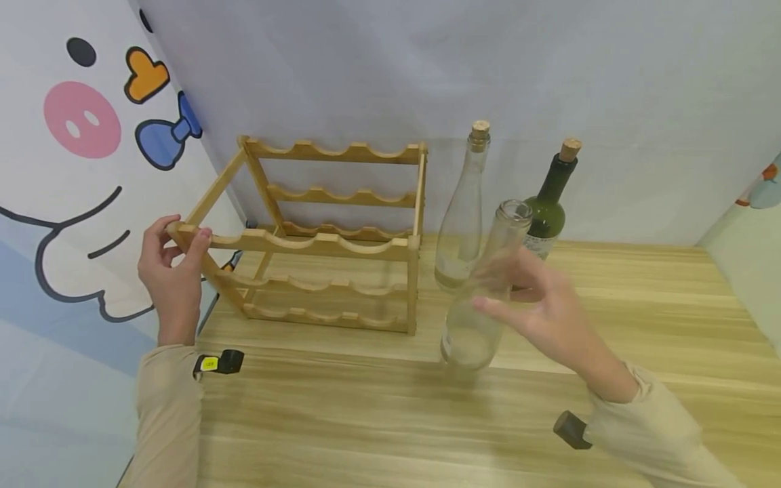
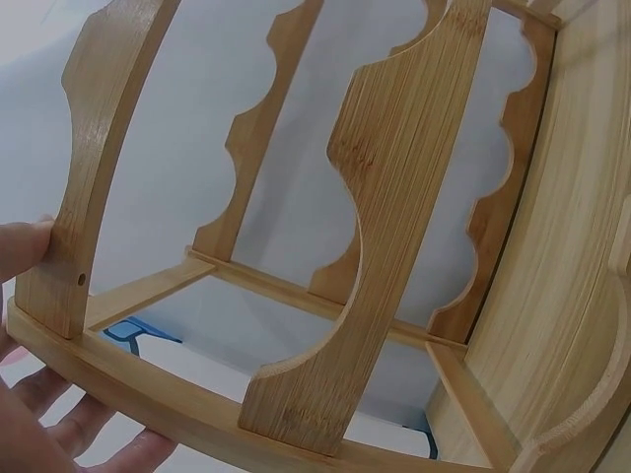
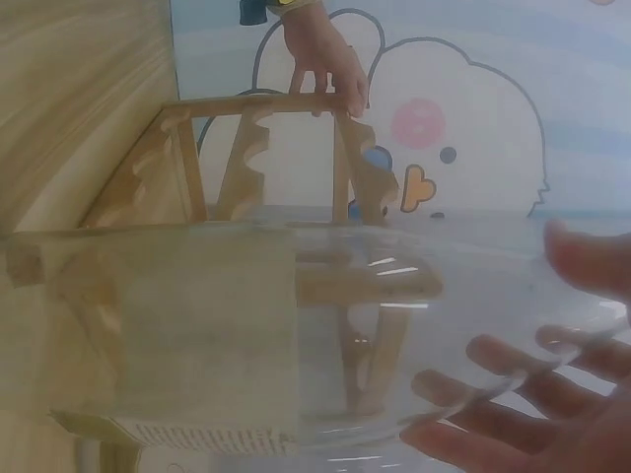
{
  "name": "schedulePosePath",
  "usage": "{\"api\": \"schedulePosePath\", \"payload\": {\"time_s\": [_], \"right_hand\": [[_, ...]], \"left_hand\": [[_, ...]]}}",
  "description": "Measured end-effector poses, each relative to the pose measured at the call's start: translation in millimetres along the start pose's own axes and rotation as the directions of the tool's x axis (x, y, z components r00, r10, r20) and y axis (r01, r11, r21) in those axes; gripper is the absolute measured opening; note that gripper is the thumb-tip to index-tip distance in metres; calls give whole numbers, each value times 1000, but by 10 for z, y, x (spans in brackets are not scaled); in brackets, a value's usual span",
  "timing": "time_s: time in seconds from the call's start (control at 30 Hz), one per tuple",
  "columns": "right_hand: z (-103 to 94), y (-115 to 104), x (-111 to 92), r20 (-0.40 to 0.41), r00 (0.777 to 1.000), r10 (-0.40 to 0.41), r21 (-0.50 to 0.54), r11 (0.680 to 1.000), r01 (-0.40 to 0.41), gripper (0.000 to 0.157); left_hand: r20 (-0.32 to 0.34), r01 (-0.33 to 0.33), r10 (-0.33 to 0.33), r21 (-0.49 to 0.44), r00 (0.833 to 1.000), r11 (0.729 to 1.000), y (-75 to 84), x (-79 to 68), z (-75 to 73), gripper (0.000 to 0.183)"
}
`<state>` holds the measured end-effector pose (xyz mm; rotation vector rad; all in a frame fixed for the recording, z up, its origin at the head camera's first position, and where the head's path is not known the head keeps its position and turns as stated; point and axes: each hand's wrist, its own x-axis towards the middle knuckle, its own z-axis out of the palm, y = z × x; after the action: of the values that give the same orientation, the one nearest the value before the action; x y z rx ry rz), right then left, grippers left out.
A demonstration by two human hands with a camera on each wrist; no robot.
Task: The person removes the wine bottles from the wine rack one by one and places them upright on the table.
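Observation:
A clear glass bottle [image 1: 472,332] with an uncorked mouth stands upright or slightly tilted in front of two other bottles, partly blurred. My right hand [image 1: 552,312] holds its upper body, the thumb on the near side and the fingers behind. The right wrist view shows those fingers [image 3: 493,419] partly through the glass bottle [image 3: 365,335], which bears a label low on its body. At the left, my left hand [image 1: 173,271] grips the near upper corner of a wooden wine rack [image 1: 323,245], thumb over the scalloped rail.
Behind the held bottle stand a corked clear bottle [image 1: 460,217] and a corked green wine bottle [image 1: 549,210]. All stand on a wood-grain table [image 1: 342,420]. A pale wall [image 1: 390,68] closes the back, and a cartoon-printed panel [image 1: 36,271] flanks the left.

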<state>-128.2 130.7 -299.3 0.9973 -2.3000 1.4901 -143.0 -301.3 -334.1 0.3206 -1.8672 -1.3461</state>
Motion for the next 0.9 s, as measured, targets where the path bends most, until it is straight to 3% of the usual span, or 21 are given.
{"api": "schedulePosePath", "payload": {"time_s": [0.3,0.6,0.9], "right_hand": [[-105,131,-80,-37,997,63,-53,997,-65,35],[-222,-63,-64,-89,990,113,-91,988,-121,29],[-415,236,-119,-150,977,152,-84,983,-165,31]], "left_hand": [[5,-6,6,36,1000,999,18,-13,0,40],[13,2,-2,33,1000,999,-1,-13,-1,41],[12,-2,2,34,1000,999,-4,-20,-1,41]]}}
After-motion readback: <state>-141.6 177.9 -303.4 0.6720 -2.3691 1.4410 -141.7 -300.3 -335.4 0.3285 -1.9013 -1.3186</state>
